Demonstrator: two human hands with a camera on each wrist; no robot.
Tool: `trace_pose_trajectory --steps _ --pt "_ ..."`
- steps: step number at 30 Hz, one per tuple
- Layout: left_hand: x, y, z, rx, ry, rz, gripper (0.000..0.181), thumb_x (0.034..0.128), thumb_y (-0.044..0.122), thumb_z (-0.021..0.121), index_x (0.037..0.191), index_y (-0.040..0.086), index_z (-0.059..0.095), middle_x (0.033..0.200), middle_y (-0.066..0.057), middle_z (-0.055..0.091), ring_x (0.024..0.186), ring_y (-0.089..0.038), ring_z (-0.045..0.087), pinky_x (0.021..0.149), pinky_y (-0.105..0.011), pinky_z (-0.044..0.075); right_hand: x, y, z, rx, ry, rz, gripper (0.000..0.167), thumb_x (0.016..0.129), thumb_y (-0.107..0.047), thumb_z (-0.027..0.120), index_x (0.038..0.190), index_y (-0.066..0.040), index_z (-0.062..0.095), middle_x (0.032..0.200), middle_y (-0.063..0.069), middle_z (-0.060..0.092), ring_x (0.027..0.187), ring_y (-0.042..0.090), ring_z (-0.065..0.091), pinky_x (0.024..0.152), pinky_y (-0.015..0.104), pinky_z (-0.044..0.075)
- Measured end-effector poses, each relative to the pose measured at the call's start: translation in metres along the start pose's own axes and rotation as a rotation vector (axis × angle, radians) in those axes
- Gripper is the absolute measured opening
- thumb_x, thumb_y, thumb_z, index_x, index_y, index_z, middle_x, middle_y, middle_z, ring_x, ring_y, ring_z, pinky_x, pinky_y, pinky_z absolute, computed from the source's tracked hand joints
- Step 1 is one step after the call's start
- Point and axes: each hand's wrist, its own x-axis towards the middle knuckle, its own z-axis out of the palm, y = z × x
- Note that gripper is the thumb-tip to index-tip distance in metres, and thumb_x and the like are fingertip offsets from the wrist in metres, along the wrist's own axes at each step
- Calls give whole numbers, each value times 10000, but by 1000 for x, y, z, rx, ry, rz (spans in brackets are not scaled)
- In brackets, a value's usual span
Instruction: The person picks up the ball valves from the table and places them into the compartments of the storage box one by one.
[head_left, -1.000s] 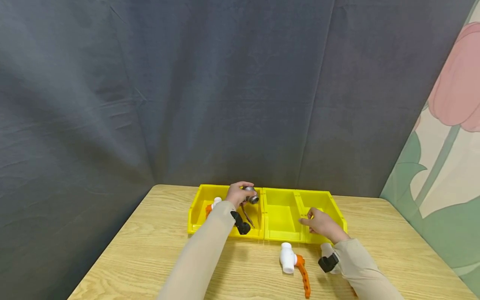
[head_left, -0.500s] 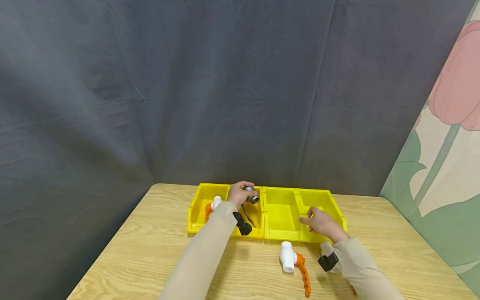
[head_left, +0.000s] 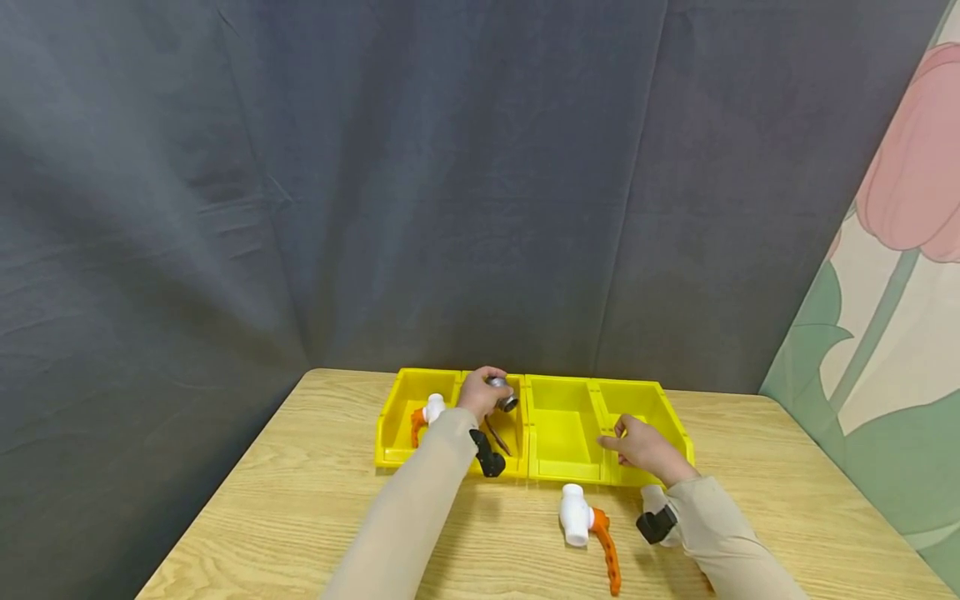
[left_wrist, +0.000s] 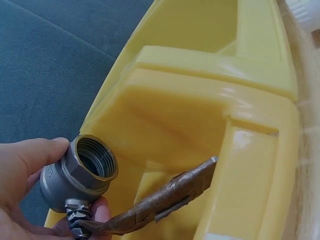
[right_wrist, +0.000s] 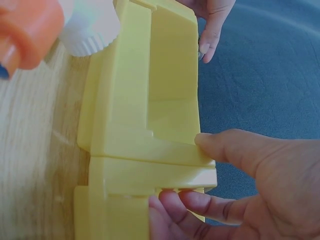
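In the left wrist view my left hand [left_wrist: 25, 180] holds a metal valve [left_wrist: 75, 175] by its round body, threaded opening showing. Its brown wrapped handle [left_wrist: 165, 197] slants down inside a yellow bin [left_wrist: 255, 185]. The head view has that left hand [head_left: 480, 394] over the second bin from the left. My right hand [head_left: 643, 447] is at the divider between the two right bins. Seen from the right wrist, the right hand [right_wrist: 270, 185] pinches the adjoining bin walls [right_wrist: 160, 167], thumb on one side and curled fingers on the other.
A white valve [head_left: 576, 517] with an orange handle lies on the wooden table [head_left: 300, 483] before the bins. Another white valve [head_left: 652, 498] is partly hidden by the right wrist. The leftmost bin [head_left: 390, 454] holds a white and orange valve [head_left: 433, 408]. A dark curtain [head_left: 450, 208] hangs behind.
My left hand has shifted very slightly, and the metal valve in its grasp has tilted a little, its open end lower. The right hand has stayed at the divider.
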Motion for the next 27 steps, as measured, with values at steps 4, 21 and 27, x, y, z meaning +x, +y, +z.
trace_pose_trajectory --steps 4,21,27 --pt "1 -2 2 -5 7 -6 309 855 85 727 1151 108 640 1193 -137 595 893 -257 549 651 -299 430 0 -1 0 -2 2 -2 325 933 -263 626 944 -6 427 733 74 491 634 177 480 601 277 387" --pt "0 -23 10 -76 12 -1 313 915 73 643 1216 48 561 1225 -213 550 882 -275 525 645 -321 420 -1 -1 0 13 4 -10 323 929 -263 627 934 -8 429 734 71 488 637 176 478 599 280 378" --pt "3 -25 12 -91 14 -9 312 918 68 640 1219 48 563 1226 -215 546 870 -275 515 639 -331 419 -1 0 0 20 7 -9 320 931 -259 626 935 -8 428 728 70 484 630 172 473 595 279 378"
